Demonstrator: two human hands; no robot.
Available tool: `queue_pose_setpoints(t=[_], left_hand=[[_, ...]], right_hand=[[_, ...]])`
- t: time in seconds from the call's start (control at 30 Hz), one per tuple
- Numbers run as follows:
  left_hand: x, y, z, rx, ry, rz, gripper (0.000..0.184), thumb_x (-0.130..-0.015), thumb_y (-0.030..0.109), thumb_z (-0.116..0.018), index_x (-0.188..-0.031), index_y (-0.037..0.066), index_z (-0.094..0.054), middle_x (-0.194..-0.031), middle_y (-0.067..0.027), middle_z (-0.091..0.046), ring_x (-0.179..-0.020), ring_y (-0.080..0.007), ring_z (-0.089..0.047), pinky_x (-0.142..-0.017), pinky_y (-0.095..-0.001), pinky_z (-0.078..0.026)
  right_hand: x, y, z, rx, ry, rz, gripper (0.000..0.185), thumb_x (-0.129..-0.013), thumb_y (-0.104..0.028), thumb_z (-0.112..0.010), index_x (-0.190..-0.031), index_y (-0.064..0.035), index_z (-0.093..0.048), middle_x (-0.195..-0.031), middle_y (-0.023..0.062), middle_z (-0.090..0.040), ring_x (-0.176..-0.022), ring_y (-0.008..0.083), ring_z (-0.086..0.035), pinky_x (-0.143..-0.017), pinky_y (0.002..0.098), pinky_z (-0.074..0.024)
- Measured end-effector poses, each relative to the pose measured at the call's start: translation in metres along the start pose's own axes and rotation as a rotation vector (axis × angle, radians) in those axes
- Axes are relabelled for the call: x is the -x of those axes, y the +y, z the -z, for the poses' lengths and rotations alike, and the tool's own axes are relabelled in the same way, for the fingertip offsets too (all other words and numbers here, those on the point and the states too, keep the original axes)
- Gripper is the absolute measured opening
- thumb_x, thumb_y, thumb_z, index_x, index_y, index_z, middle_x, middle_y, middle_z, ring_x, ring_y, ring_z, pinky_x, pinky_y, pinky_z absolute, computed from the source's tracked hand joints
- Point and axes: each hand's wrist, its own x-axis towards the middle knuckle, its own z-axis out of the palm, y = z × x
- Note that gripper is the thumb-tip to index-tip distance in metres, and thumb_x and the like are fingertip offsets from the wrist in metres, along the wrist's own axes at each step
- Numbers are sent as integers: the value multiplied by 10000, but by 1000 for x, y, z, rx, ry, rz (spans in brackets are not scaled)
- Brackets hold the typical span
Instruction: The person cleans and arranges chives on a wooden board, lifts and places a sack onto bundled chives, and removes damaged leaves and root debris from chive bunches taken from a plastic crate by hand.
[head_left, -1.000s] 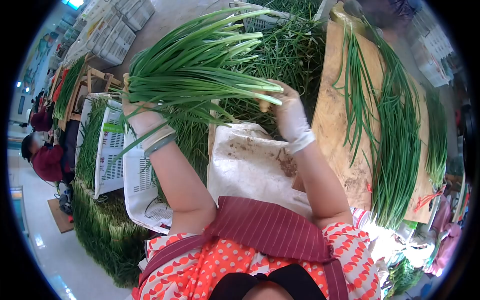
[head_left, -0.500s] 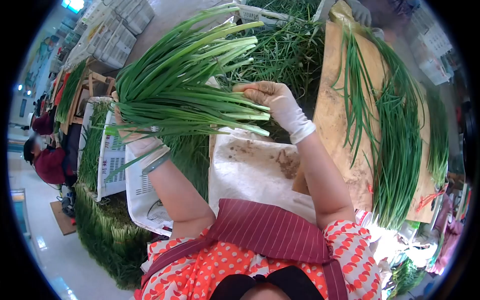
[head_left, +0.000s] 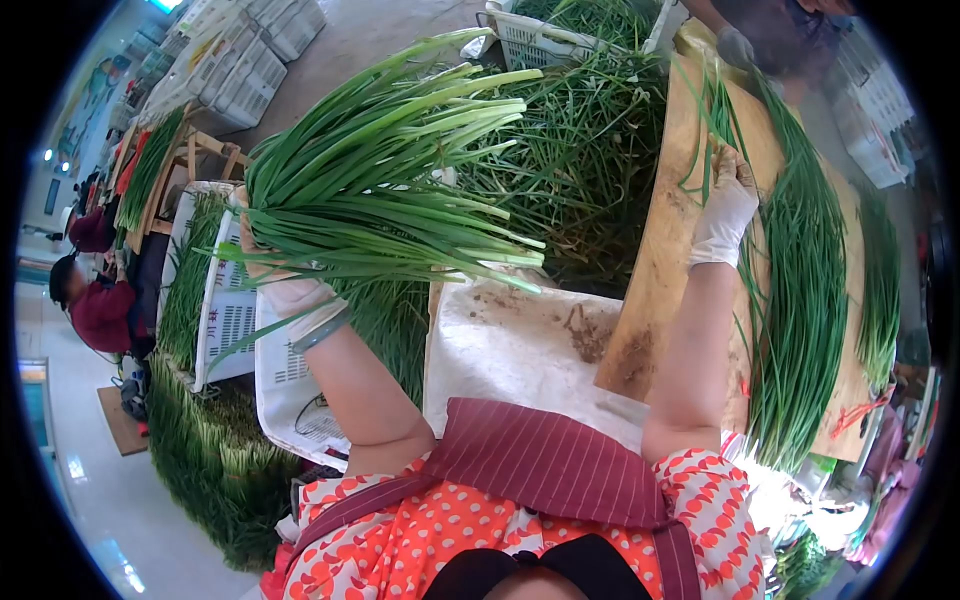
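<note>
A thick bunch of garlic chives (head_left: 370, 170) is in my gloved left hand (head_left: 275, 255), whose fingers are mostly hidden behind the leaves. The pale stem ends fan out to the right and the green leaves droop over the hand. My gloved right hand (head_left: 728, 205) is over the wooden board (head_left: 660, 290), its fingers closed at a few loose garlic chives (head_left: 722, 115). Right beside it, a long pile of garlic chives (head_left: 800, 330) lies along the board.
A heap of tangled green leaves (head_left: 570, 160) lies beyond a soiled white sheet (head_left: 520, 340). White crates (head_left: 225, 335) and stacked chive bundles (head_left: 220, 470) are at left. A co-worker's gloved hand (head_left: 737, 47) is at the board's far end. Another person (head_left: 100, 315) sits at far left.
My right hand has left the stem ends of the bunch and moved right to the loose chives on the board. My left hand still holds the bunch, nearly in place.
</note>
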Motion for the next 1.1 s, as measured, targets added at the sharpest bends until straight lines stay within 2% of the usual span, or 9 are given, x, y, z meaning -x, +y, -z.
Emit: queue_pose_setpoints(t=[0.13,0.27,0.3,0.63,0.8,0.93,1.0,1.03,1.1], left_hand=[[-1,-2,0,-19,-5,-8,328,-866,289,-523,-1061,32,-581,-1022,-138,-620,-885,-275,-610,-770,-441,-518],[-1,-14,-6,31,-87,79,339,-855,313,-543,-1044,35,-587,-1021,-136,-621,-863,-280,-618,-746,-446,-521],[-1,-15,-10,26,-92,82,339,-855,313,-543,-1044,35,-587,-1021,-136,-621,-863,-280,-618,-746,-446,-521],[22,-31,-45,74,-61,101,349,-886,341,-461,-1096,83,-566,-1108,-135,-579,-991,-289,-565,-846,-474,-467],[15,-23,-21,66,-39,57,379,-884,347,-454,-1132,75,-546,-1149,-138,-557,-1028,-298,-546,-875,-490,-447],[11,-14,-13,50,-5,47,349,-902,299,-433,-1132,61,-544,-1124,-137,-572,-995,-302,-565,-855,-483,-469],[1,-13,3,45,62,-60,334,-909,271,-428,-1152,68,-535,-1131,-141,-569,-1006,-307,-562,-872,-501,-460],[0,-14,4,44,60,-60,334,-909,271,-428,-1152,68,-535,-1131,-141,-569,-1006,-307,-562,-872,-501,-460],[2,-14,4,184,-142,-37,366,-906,316,-448,-1155,61,-531,-1132,-142,-569,-999,-308,-567,-850,-486,-477]], right_hand=[[45,-16,-35,359,-371,332,224,-846,-143,-591,-1024,-13,-631,-1001,98,-645,-898,170,-599,-827,283,-453],[110,-39,-99,456,-887,-138,357,-811,-311,-639,-997,-8,-654,-845,83,-673,-793,119,-603,-781,243,-447],[122,-38,-113,435,-898,-91,446,-762,-447,-627,-922,-35,-680,-837,136,-670,-796,239,-647,-772,296,-475],[185,-88,-107,225,-1119,635,138,-728,-158,-675,-653,-57,-620,-631,87,-591,-615,270,-585,-604,353,-458],[150,-109,-52,-2,-1603,163,126,-716,-158,-705,-773,-54,-663,-698,110,-615,-635,248,-594,-575,328,-471],[95,-66,-37,209,-1026,-314,232,-814,-154,-616,-1005,-24,-640,-1035,102,-629,-1008,174,-561,-859,282,-431],[92,-45,-42,1384,-842,357,362,-818,-171,-615,-1170,-99,-571,-1161,138,-574,-1103,207,-522,-945,331,-390],[93,-34,-47,1383,-840,357,362,-818,-171,-615,-1170,-99,-571,-1161,138,-574,-1103,207,-522,-945,331,-390],[102,-12,-62,221,-1081,-192,518,-822,-202,-620,-1305,-160,-437,-1227,175,-518,-1151,235,-484,-1065,409,-219]])
